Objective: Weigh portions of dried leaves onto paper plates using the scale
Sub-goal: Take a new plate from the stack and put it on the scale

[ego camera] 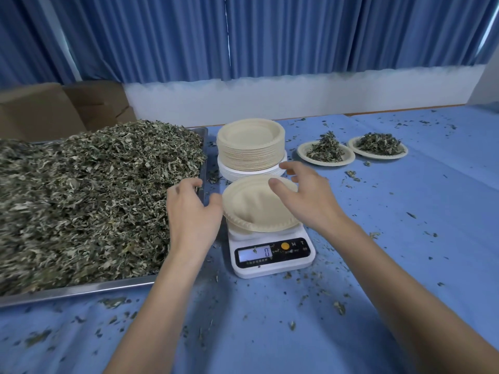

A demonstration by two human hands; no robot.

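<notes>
- One empty paper plate (256, 205) sits on the white scale (272, 255) at the middle of the blue-covered table (405, 238); the plate is pale beige with a crimped rim, and hides most of the platform beneath it.
- The display (255, 253) reads 0; the small print beside the orange button (285, 245) is too fine to read.
- Two hands frame the plate. The left hand (189, 211) rests at the plate's left rim, thumb touching the edge, fingers spread loosely over the tray's corner; its grip is wide and holds nothing.
- The right hand (305, 195) hovers over the plate's far right side, fingers slack and apart, grip wide; whether a fingertip touches the rim cannot be told.
- One metal tray (81, 290) on the left is heaped with dried leaves (89, 198), grey-green and crumbled; its left side is cut off by the frame and blurred.
- One stack of plates (251, 147) stands just behind the scale, beige ones on top of white ones; the number in it cannot be counted.
- Two filled plates lie to the right, side by side: the near portion (325, 152) and the far portion (378, 147), each a small dark mound.
- Loose leaf crumbs (318, 282) litter the cloth.
- Cardboard boxes (54, 109) stand partly hidden behind the tray, before blue curtains (162, 36).
</notes>
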